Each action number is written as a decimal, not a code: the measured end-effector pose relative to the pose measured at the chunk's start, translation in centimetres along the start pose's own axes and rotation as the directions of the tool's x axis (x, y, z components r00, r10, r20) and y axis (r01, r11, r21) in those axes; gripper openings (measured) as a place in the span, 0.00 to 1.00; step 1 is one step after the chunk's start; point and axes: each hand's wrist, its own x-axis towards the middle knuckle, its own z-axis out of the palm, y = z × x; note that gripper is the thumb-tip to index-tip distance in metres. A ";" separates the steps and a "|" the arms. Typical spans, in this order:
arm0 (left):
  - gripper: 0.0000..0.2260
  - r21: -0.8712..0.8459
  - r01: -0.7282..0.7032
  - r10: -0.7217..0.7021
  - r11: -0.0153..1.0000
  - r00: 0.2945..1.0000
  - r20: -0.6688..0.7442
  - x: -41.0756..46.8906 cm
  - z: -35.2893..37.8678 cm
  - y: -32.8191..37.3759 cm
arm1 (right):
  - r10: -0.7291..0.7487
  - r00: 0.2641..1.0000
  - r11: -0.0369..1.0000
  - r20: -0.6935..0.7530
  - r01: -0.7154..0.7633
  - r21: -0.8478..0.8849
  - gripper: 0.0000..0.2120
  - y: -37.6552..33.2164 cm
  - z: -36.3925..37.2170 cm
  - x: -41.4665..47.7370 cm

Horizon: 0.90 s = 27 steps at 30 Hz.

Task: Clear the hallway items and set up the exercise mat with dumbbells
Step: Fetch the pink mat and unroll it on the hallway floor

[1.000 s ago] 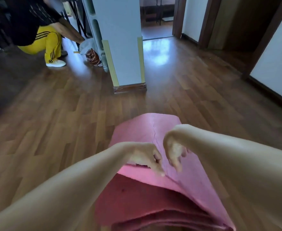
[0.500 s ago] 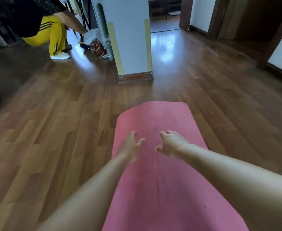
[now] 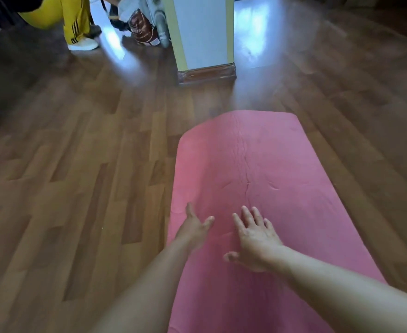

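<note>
A pink exercise mat lies unrolled flat on the wooden floor, its rounded far end pointing toward the pillar. A crease runs down its middle. My left hand hovers over the mat's left edge with fingers spread, holding nothing. My right hand is stretched out just to its right, palm down over the mat with fingers apart. No dumbbells are in sight.
A white pillar with a wooden base stands beyond the mat. Left of it a person in yellow trousers crouches beside a brown bag and a grey wheeled thing. Wooden floor surrounds the mat.
A second ago both hands held the mat's folded-over end; it now lies flat and both hands are spread open above it. The view has tilted down.
</note>
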 end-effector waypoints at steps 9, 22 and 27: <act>0.36 0.086 -0.009 0.008 0.996 1.000 0.020 3.2 0.8 0.9 | 0.040 0.999 0.980 0.004 -0.038 -0.194 0.54 2.3 -0.5 1.6; 0.36 -0.034 0.380 -0.379 0.924 0.904 -0.197 6.0 -0.7 -2.4 | -0.045 0.999 0.999 -0.016 0.044 -0.019 0.40 -0.7 -1.3 1.6; 0.21 -0.345 0.205 -0.281 0.916 0.942 -0.187 5.6 -0.9 0.3 | -0.077 0.993 0.995 -0.092 0.082 0.048 0.43 -3.5 -2.9 0.6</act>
